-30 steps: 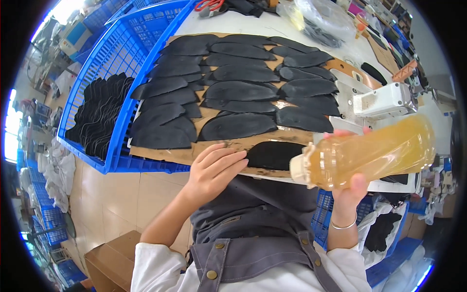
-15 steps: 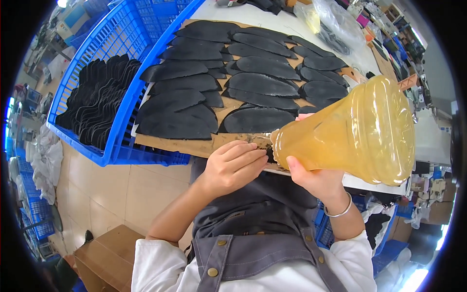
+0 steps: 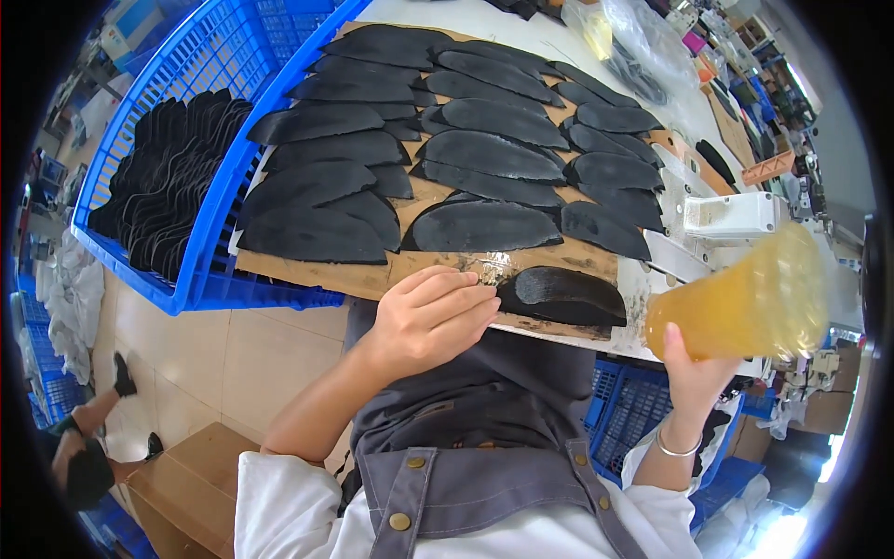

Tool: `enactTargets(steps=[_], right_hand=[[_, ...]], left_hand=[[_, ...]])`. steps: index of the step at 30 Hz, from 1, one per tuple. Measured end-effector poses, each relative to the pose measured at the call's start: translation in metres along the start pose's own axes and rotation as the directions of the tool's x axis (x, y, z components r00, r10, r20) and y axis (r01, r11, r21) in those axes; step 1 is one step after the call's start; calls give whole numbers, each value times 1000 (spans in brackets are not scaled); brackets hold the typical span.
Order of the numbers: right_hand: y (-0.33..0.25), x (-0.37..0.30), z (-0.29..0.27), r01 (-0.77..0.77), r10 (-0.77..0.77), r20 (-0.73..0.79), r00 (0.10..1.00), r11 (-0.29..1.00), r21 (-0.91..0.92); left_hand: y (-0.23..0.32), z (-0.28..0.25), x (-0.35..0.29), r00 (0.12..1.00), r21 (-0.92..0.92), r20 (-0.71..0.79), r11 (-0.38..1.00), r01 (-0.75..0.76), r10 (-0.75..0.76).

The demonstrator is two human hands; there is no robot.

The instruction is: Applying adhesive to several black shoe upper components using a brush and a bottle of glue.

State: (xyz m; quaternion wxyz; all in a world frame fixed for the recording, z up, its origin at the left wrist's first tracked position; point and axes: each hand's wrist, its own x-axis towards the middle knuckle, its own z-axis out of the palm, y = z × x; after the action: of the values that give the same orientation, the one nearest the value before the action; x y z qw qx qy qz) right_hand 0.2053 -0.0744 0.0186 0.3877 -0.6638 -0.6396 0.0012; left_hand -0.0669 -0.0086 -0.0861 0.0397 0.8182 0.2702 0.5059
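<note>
My right hand [image 3: 698, 373] grips an amber, translucent plastic bottle [image 3: 736, 303], tilted with its wide end up and to the right. The bottle is held beyond the right edge of the cardboard. Near the cardboard's front edge lies a curved black piece [image 3: 577, 300], shaped like part of a shoe insole, with a wet-looking patch on its left part. My left hand [image 3: 433, 317] is closed at that piece's left end; what its fingertips hold, if anything, is hidden. Rows of similar black pieces [image 3: 489, 226] overlap on the cardboard [image 3: 317, 272] beyond my hands.
Left of the table stands a blue plastic crate [image 3: 191, 293] with many black pieces [image 3: 168, 186] stacked inside. A white machine part [image 3: 736, 214] is at the table's right. Clear plastic bags [image 3: 633, 42] lie at the back. On the floor sits a cardboard box [image 3: 191, 480], near another person's legs [image 3: 98, 410].
My right hand has moved right with the bottle, uncovering the black piece at the front edge. My left hand stays near its place. Another person's legs have come into view at lower left.
</note>
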Motion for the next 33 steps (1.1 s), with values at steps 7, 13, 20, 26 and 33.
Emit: enactTargets(steps=[7, 13, 20, 26, 33], right_hand=[[-47, 12, 57, 159, -301, 167, 939, 811, 563], [-49, 12, 70, 258, -373, 360, 855, 909, 329], [19, -7, 7, 429, -382, 301, 874, 897, -105], [65, -13, 1, 29, 338, -233, 912, 513, 858], [86, -22, 32, 22, 208, 100, 973, -513, 858]], left_hand=[[0, -6, 0, 999, -26, 44, 1000, 4, -3], [5, -7, 5, 999, -24, 54, 1000, 5, -4], [9, -7, 2, 996, 32, 85, 999, 23, -26], [25, -5, 46, 984, -62, 95, 986, 154, -148], [44, 32, 93, 838, -60, 545, 996, 59, -16]])
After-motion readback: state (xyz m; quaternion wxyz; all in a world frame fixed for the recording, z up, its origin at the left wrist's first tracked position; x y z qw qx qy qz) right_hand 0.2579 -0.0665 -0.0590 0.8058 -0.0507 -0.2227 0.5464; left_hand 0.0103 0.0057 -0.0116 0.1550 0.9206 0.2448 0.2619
